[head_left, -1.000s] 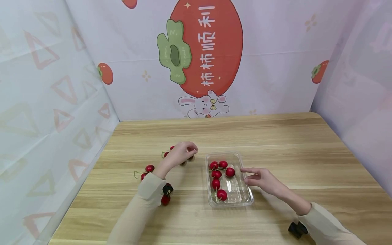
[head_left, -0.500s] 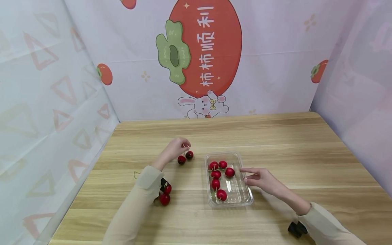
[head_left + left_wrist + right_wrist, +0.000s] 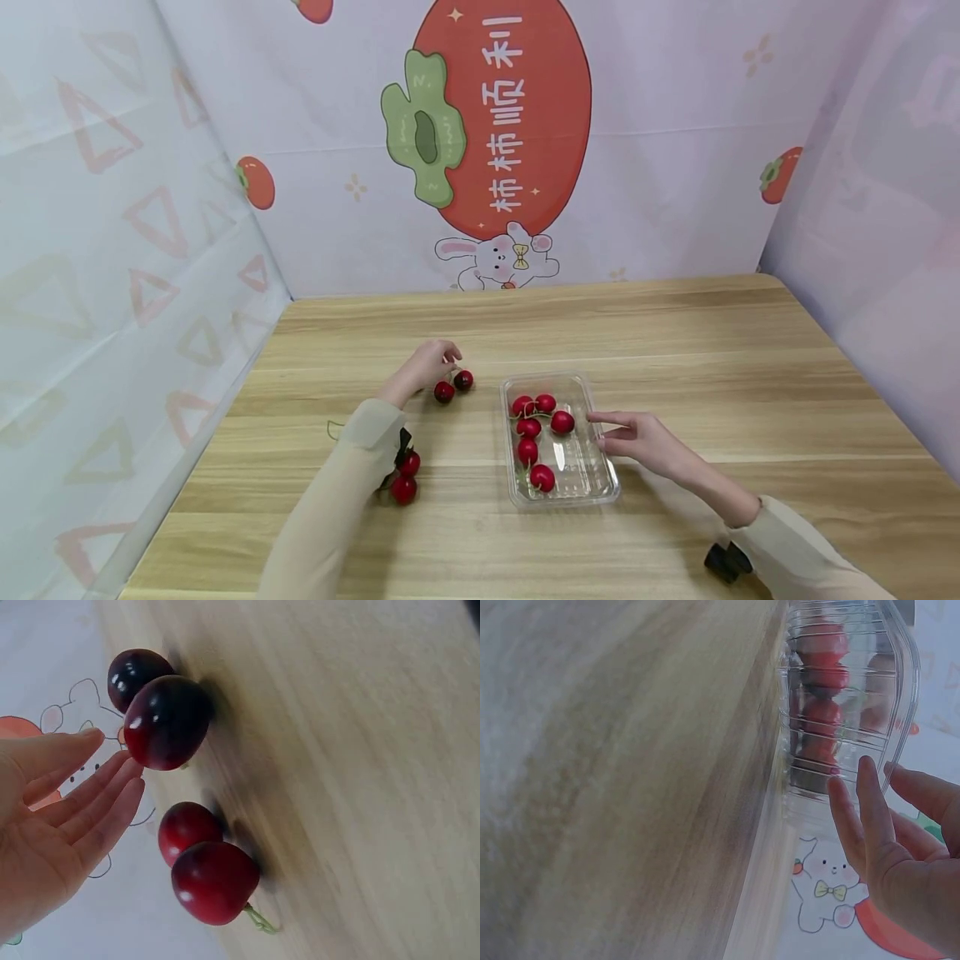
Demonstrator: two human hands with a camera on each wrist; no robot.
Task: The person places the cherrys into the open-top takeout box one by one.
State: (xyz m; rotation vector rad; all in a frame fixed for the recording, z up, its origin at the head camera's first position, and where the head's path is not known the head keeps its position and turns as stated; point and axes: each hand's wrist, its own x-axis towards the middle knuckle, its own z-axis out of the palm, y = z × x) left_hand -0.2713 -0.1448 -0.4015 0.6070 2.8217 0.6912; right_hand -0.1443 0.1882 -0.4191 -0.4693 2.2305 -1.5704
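Two dark cherries (image 3: 444, 392) lie on the table, with my left hand (image 3: 429, 364) right behind them. In the left wrist view its fingers (image 3: 112, 799) are extended and its thumb stands apart from them, the tips close by the dark cherries (image 3: 166, 724). A redder pair of cherries (image 3: 215, 883) with a green stem lies beside these; in the head view my left hand hides it. My right hand (image 3: 637, 437) touches the right rim of a clear plastic tray (image 3: 566, 502), its fingers (image 3: 874, 806) nearly straight along the wall. Several red cherries (image 3: 528, 452) sit inside the tray.
More red cherries (image 3: 403, 489) lie by my left sleeve (image 3: 322, 508), which partly covers them; a thin stem (image 3: 333, 429) shows on its other side. The wooden table (image 3: 675, 333) ends at a printed cloth backdrop (image 3: 645, 200), with cloth on both sides.
My left hand has moved a little left and back from over the dark cherries, so they now show. The right hand and the tray stay put.
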